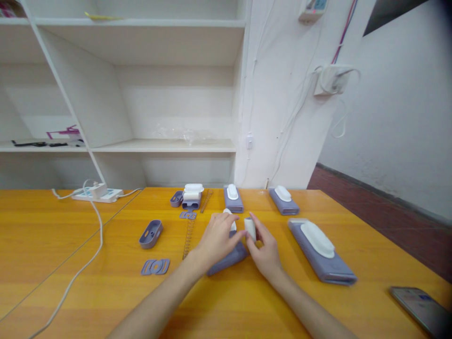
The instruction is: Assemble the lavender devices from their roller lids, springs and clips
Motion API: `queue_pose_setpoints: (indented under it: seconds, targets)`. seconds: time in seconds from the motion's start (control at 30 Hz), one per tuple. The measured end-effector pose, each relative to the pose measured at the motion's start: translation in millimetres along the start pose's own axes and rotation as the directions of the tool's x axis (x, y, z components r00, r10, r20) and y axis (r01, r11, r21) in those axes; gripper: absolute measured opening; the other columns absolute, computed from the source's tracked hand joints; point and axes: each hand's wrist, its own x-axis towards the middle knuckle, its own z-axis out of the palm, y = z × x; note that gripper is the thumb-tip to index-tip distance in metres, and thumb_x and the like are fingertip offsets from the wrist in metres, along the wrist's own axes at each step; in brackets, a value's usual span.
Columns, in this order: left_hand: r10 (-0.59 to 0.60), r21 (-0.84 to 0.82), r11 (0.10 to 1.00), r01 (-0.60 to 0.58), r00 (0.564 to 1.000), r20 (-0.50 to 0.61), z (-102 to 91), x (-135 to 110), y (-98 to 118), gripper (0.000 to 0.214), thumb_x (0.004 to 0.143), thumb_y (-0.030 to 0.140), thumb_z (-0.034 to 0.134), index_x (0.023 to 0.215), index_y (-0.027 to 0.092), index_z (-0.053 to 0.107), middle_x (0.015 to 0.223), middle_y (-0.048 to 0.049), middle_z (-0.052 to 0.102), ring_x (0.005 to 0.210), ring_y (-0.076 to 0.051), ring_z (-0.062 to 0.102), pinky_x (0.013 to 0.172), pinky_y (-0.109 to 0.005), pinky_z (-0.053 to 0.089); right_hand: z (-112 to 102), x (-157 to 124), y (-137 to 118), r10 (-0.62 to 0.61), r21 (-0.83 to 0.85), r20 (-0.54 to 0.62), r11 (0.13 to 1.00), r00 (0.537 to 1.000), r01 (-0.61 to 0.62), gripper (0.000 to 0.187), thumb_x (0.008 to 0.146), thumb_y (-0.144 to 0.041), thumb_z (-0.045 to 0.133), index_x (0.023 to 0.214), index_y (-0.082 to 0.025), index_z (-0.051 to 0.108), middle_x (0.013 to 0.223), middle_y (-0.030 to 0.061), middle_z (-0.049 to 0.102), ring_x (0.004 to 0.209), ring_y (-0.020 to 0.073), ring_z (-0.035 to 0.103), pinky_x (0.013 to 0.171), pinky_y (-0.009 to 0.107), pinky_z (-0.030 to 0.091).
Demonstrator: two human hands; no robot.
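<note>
My right hand (264, 247) pinches a short whitish cylinder (250, 229) upright between thumb and fingers. Beside it, my left hand (218, 238) curls over a purple-grey case (229, 259) that lies slanted on the table, its thumb close to the cylinder. A white oval part (230, 219) on this case shows past my left fingers; the rest of its top is hidden. Left of my hands lie a coil spring (189, 238), a purple-grey oval cup (151, 234) and a flat purple-grey plate with cut-outs (155, 267).
A larger wrapped purple-grey case (323, 254) lies at right, with two similar cases (233, 200) (284, 201) behind. At the back stand an upright case (191, 200) and a second spring (206, 201). A phone (422, 308), power strip (98, 193) and white cable (100, 235) also lie on the table (88, 292).
</note>
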Motion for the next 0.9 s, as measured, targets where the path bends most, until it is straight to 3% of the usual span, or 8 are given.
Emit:
queue_pose_setpoints:
  seconds: [0.13,0.2,0.37,0.63,0.9]
  targets:
    - [-0.041,0.285,0.958,0.029,0.998,0.037,8.5,-29,-1,0.049,0.074,0.058,0.052,0.105,0.02,0.055,0.11,-0.0134,0.055,0.102,-0.031,0.049,0.081,-0.042,0.039,0,7,11,0.339,0.261,-0.004,0.908,0.941,-0.327,0.046,0.08,-0.035,0.051,0.122,-0.017,0.045,0.106,0.0115,0.062,0.075,0.0206,0.065,0.062,0.033,0.055]
    - [-0.061,0.372,0.928,0.035,0.996,0.057,15.1,-42,-4,0.063,0.066,0.064,0.057,0.112,0.021,0.052,0.117,-0.0166,0.05,0.101,-0.034,0.049,0.079,-0.045,0.038,0,9,13,0.414,0.335,0.022,0.854,0.91,-0.397,0.046,0.077,-0.037,0.054,0.118,-0.017,0.045,0.093,0.0093,0.064,0.067,0.0198,0.064,0.054,0.031,0.053]
    - [-0.056,0.423,0.906,0.021,0.996,0.07,22.8,-54,-9,0.065,0.072,0.059,0.053,0.126,0.023,0.041,0.118,-0.0165,0.049,0.1,-0.033,0.049,0.078,-0.042,0.038,1,10,10,0.364,0.332,0.102,0.865,0.926,-0.377,0.04,0.075,-0.039,0.059,0.107,-0.015,0.052,0.074,0.0043,0.064,0.063,0.0181,0.061,0.054,0.028,0.049]
    - [-0.009,0.362,0.932,-0.008,0.999,0.045,14.6,-49,-16,0.067,0.076,0.06,0.046,0.131,0.023,0.036,0.119,-0.0144,0.048,0.101,-0.029,0.048,0.084,-0.041,0.037,1,5,7,0.29,0.257,0.213,0.905,0.933,-0.34,0.041,0.077,-0.04,0.056,0.11,-0.016,0.056,0.076,0.0039,0.064,0.065,0.0172,0.059,0.055,0.027,0.047]
    - [0.059,0.365,0.928,-0.072,0.997,0.047,17.7,-48,-26,0.07,0.076,0.06,0.048,0.134,0.024,0.033,0.126,-0.0155,0.044,0.109,-0.031,0.045,0.088,-0.043,0.035,1,5,0,0.333,0.324,0.255,0.855,0.908,-0.405,0.044,0.078,-0.044,0.055,0.112,-0.017,0.053,0.072,0.003,0.062,0.052,0.0137,0.053,0.039,0.022,0.039]
